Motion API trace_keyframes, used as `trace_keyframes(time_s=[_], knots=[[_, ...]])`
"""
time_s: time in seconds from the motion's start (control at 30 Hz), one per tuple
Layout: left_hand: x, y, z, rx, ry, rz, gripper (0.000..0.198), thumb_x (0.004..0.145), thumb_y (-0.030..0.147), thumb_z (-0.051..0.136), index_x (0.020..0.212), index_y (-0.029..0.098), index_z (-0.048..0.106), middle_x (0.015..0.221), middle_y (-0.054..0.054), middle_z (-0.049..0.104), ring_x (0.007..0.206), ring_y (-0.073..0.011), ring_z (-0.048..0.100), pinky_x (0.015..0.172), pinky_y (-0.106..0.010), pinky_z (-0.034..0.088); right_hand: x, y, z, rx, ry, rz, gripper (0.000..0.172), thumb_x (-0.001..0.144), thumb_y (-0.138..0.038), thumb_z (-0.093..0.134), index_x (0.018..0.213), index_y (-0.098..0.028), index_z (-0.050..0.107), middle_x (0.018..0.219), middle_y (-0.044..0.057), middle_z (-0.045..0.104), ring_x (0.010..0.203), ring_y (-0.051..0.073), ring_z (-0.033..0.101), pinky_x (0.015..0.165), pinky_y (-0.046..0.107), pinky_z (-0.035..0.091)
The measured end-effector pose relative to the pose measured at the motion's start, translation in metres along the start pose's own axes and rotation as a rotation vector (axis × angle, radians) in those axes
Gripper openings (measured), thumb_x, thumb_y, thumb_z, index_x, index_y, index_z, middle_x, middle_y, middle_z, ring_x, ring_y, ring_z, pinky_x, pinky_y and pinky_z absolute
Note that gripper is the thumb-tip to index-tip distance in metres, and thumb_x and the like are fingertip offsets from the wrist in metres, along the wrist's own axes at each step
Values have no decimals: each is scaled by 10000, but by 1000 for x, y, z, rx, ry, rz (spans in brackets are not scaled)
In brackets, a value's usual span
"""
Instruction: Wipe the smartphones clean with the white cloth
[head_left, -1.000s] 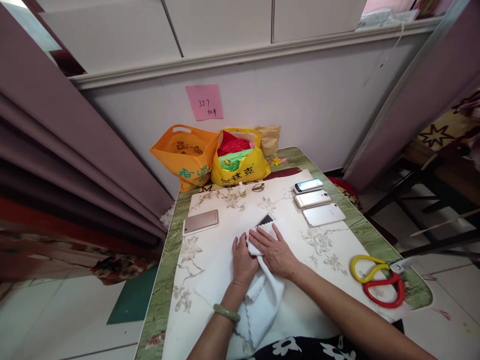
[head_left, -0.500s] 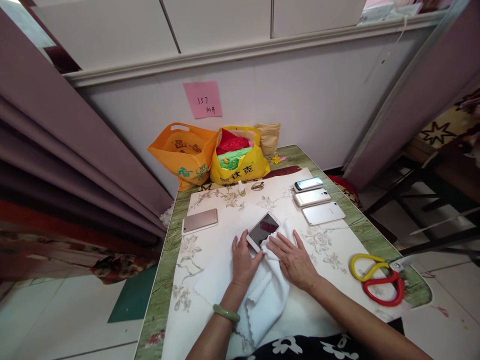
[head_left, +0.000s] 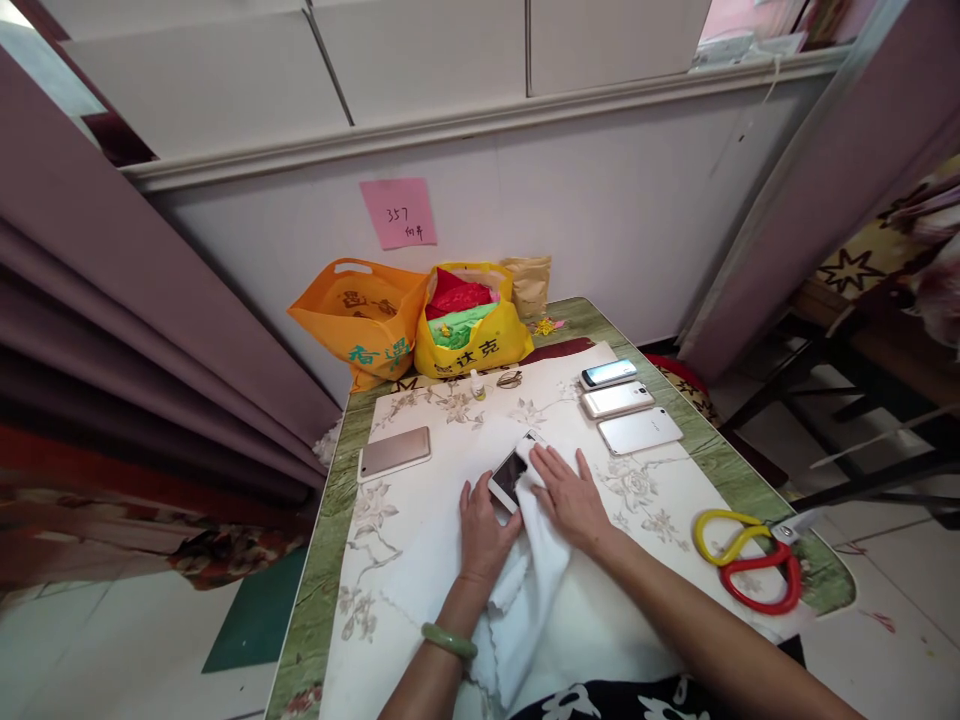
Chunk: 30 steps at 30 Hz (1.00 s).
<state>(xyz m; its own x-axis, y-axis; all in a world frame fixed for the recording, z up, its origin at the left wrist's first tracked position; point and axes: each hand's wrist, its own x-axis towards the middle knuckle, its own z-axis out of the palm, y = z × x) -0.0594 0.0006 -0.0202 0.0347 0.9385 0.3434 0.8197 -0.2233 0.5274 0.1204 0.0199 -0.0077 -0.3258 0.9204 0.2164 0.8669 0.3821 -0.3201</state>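
Observation:
On the floral sheet, a white smartphone (head_left: 509,482) with a dark screen lies tilted. My left hand (head_left: 484,530) grips its near-left end between thumb and fingers, a green bangle (head_left: 449,641) on that wrist. My right hand (head_left: 568,495) holds a white cloth (head_left: 541,545) against the screen. Its fingers are fairly straight over the cloth and reach the phone's far end. The loose part of the cloth hangs in folds toward me. Cloth and fingers hide the right part of the phone.
Three phones lie at right: a dark-screened one (head_left: 609,374), a silver one (head_left: 619,400) and a white one (head_left: 640,431). Another phone (head_left: 395,453) is at left. Scissors (head_left: 757,560) lie near the right edge. Behind stand a small bottle (head_left: 478,385), an orange bag (head_left: 360,320) and a yellow bag (head_left: 480,345).
My right hand has slid the cloth up and left across the screen, covering more of the phone's far end. My left hand keeps its grip. The camera view has shifted slightly.

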Motion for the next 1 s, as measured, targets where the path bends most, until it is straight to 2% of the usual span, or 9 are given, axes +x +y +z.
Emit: trace_keyframes(time_s=[0.1,0.3,0.47,0.63,0.67,0.77,0.83,0.93,1.0], knots=[[0,-1,1,10,-3,20,618,762,313,634,1310,147,402,1254,-148,596,1156,-295,568,1095,-553,321,2,-3,2,-23,33,112,552,979,-310,359,1510,-185,271,1528,97,341,1419,279,298,1153,601,77],[0,1,0,-7,5,14,644,725,226,622,1330,184,405,1266,-128,605,1150,-298,577,1074,-548,351,-7,-4,1,59,-67,-288,611,934,-237,414,1518,-266,239,1535,41,341,1432,208,278,1185,513,80],[2,-4,4,-38,-36,-14,634,744,284,635,1324,158,413,1277,-157,592,1129,-305,596,1116,-561,288,5,8,2,8,73,161,548,969,-224,328,1513,-205,264,1496,115,401,1383,241,373,1159,573,104],[1,-5,6,-10,1,32,561,756,250,605,1291,179,450,1270,-145,596,1165,-300,572,1104,-559,310,4,-1,1,59,-59,-317,599,958,-297,408,1525,-248,223,1537,57,337,1428,198,287,1193,479,101],[1,-5,6,-1,10,39,571,753,251,610,1294,174,447,1266,-147,597,1167,-302,570,1098,-561,317,4,-1,0,60,-64,-319,590,959,-294,408,1521,-264,231,1534,47,344,1427,196,289,1192,482,94],[1,-4,5,16,21,51,635,750,275,630,1330,146,405,1256,-158,605,1130,-299,589,1085,-554,339,8,2,0,12,22,21,541,979,-260,352,1512,-213,269,1515,93,371,1419,238,309,1171,552,85],[1,-3,5,15,16,46,631,766,275,616,1340,146,391,1247,-155,611,1110,-289,600,1084,-542,344,11,2,1,0,47,98,539,984,-266,338,1509,-164,273,1520,122,352,1424,256,293,1165,562,94],[2,-3,5,7,2,31,597,769,280,607,1322,171,410,1256,-149,604,1138,-297,585,1091,-548,325,13,-1,1,50,-43,-237,553,980,-315,379,1514,-232,261,1540,62,328,1437,211,265,1188,497,94],[2,-3,5,3,-5,24,603,762,293,617,1317,175,414,1270,-152,593,1156,-306,575,1101,-553,308,15,-1,1,54,-55,-266,542,982,-307,375,1511,-272,262,1534,39,343,1431,197,281,1190,492,90]])
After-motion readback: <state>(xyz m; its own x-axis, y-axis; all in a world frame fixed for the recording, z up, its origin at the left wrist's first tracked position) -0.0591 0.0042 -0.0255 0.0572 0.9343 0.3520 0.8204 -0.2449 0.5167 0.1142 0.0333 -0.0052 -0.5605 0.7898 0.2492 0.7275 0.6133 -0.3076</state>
